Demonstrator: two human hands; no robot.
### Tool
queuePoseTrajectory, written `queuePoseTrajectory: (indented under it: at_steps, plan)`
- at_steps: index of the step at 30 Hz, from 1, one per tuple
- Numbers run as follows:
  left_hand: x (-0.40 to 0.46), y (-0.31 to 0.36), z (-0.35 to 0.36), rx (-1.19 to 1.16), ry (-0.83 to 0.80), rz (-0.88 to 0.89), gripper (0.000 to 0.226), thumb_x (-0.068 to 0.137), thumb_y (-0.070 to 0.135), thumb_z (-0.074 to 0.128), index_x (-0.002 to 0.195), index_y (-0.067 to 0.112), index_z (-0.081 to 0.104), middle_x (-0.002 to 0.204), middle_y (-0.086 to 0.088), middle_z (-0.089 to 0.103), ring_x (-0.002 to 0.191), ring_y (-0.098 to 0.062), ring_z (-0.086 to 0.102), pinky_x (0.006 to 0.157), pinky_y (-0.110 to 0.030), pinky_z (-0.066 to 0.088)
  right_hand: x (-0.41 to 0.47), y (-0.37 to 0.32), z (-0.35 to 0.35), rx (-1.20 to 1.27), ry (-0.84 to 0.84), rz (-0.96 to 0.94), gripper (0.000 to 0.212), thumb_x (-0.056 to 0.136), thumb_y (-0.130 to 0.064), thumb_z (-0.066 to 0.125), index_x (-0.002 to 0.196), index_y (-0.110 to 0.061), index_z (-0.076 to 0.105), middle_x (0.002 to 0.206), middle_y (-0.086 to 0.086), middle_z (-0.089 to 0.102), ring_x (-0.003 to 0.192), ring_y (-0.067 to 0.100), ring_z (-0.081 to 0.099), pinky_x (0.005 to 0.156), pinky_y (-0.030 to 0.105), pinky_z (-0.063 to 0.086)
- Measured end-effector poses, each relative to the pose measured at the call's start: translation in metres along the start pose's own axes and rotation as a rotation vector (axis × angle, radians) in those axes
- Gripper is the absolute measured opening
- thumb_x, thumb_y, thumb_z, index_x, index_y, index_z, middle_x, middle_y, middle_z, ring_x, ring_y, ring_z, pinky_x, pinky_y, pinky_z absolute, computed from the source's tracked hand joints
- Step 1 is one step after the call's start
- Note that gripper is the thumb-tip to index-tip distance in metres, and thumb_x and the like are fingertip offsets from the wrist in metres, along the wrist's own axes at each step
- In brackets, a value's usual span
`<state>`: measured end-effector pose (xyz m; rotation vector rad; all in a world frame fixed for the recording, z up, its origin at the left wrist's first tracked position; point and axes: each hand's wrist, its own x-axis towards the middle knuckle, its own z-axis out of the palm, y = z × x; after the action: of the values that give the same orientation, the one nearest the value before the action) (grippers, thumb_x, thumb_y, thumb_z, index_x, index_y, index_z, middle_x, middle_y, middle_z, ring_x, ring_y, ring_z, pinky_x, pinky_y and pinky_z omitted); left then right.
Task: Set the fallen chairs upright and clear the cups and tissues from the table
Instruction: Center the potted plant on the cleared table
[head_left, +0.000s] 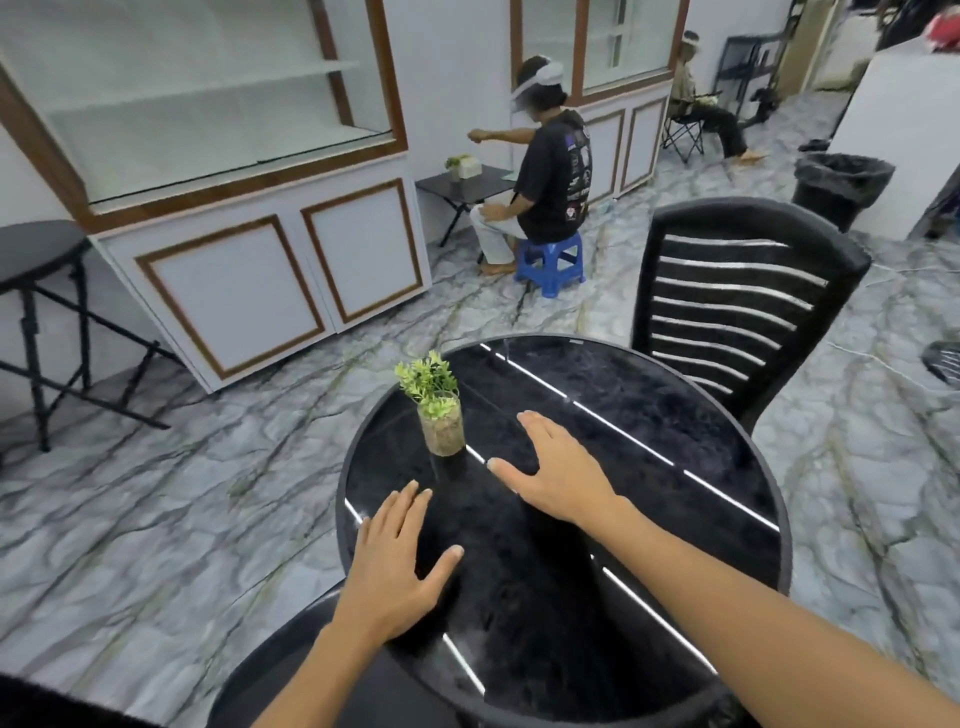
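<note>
Marbled grey flooring is spreading around a round black table, where a small potted plant is standing near the left edge. Both hands are hovering over the table with fingers spread wide, holding nothing — the left hand nearer the plant's front, the right hand just beside it. A black slatted chair is standing upright behind the table.

Landmark: table
On it, left part: plant jar
Behind it, right: upright chair
Far right, behind: bin
</note>
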<state>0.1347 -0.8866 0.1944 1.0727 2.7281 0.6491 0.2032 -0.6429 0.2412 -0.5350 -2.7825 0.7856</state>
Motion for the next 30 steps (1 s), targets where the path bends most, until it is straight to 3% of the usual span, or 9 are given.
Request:
queuePoseTrajectory:
  at_steps: [3,8,17,23,30]
  plan:
    - [0.006,0.003,0.013,0.020,-0.023,0.003,0.082,0.090,0.076,0.030,0.158,0.036,0.008,0.166,0.017,-0.006,0.153,-0.009,-0.009,0.124,-0.045,-0.003,0.017,-0.010,0.014,0.002,-0.014,-0.023,0.089,0.087,-0.070,0.052,0.155,-0.018,0.025,0.162,-0.003,0.027,0.148,0.012,0.023,0.116,0.032,0.026]
    - [0.009,0.009,0.035,0.128,0.007,0.004,0.081,0.090,0.079,0.019,0.158,0.036,0.007,0.167,0.016,-0.005,0.153,-0.008,-0.012,0.122,-0.049,-0.015,0.043,-0.016,0.031,0.025,-0.021,-0.032,0.092,0.086,-0.069,0.056,0.155,-0.017,0.024,0.161,-0.001,0.028,0.147,0.013,0.024,0.115,0.034,0.028]
    - [0.008,0.008,0.041,0.147,0.061,-0.001,0.079,0.089,0.078,0.021,0.156,0.036,0.019,0.167,0.015,0.006,0.153,-0.007,-0.009,0.123,-0.049,-0.015,0.071,-0.021,0.066,0.113,-0.070,0.027,0.102,0.079,-0.070,0.064,0.154,-0.014,0.023,0.159,0.001,0.031,0.145,0.018,0.029,0.115,0.042,0.034]
    - [0.009,0.008,0.041,0.134,0.075,-0.001,0.079,0.089,0.078,0.024,0.156,0.036,0.021,0.167,0.014,0.008,0.153,-0.007,-0.005,0.124,-0.051,-0.009,0.073,-0.021,0.085,0.185,-0.020,0.009,0.085,0.072,-0.067,0.073,0.137,-0.022,0.043,0.136,-0.005,0.054,0.127,0.015,0.048,0.100,0.036,0.045]
    - [0.009,0.008,0.042,0.109,0.100,0.008,0.079,0.088,0.078,0.026,0.154,0.034,0.027,0.166,0.011,0.015,0.154,-0.009,0.002,0.124,-0.053,-0.006,0.071,-0.020,0.093,0.195,0.048,-0.013,0.080,0.072,-0.062,0.076,0.134,-0.023,0.045,0.132,-0.001,0.056,0.124,0.020,0.050,0.099,0.039,0.046]
